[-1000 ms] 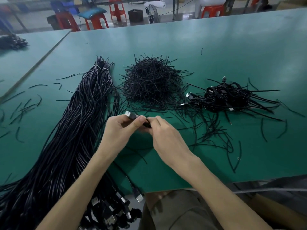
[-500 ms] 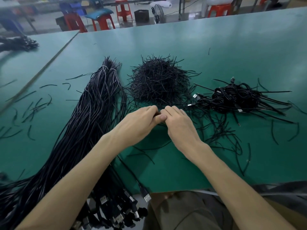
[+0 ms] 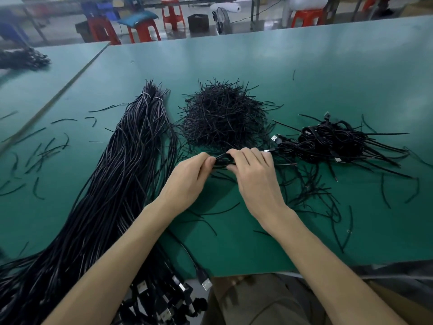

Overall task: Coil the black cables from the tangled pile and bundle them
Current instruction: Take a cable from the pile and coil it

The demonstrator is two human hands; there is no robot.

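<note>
A small loop of black cable (image 3: 223, 159) is held between both hands above the green table (image 3: 304, 73). My left hand (image 3: 187, 181) pinches its left side and my right hand (image 3: 254, 177) grips its right side with curled fingers. The cable's tail runs down under my left arm to a USB plug (image 3: 205, 281) hanging over the table's near edge. A long sheaf of straight black cables (image 3: 112, 184) lies at the left. A heap of short black ties (image 3: 222, 116) sits behind my hands. Coiled, tied cables (image 3: 328, 141) are piled at the right.
Loose black ties are scattered on the left (image 3: 39, 153) and right (image 3: 328, 195) of the table. Several USB plugs (image 3: 164, 299) of the sheaf hang off the near edge. Red stools (image 3: 143, 29) and a fan (image 3: 221, 19) stand beyond the far edge.
Both hands have moved away from me toward the tie heap. The plug seen in my left fingers earlier is hidden now, and a cable loop shows between the hands.
</note>
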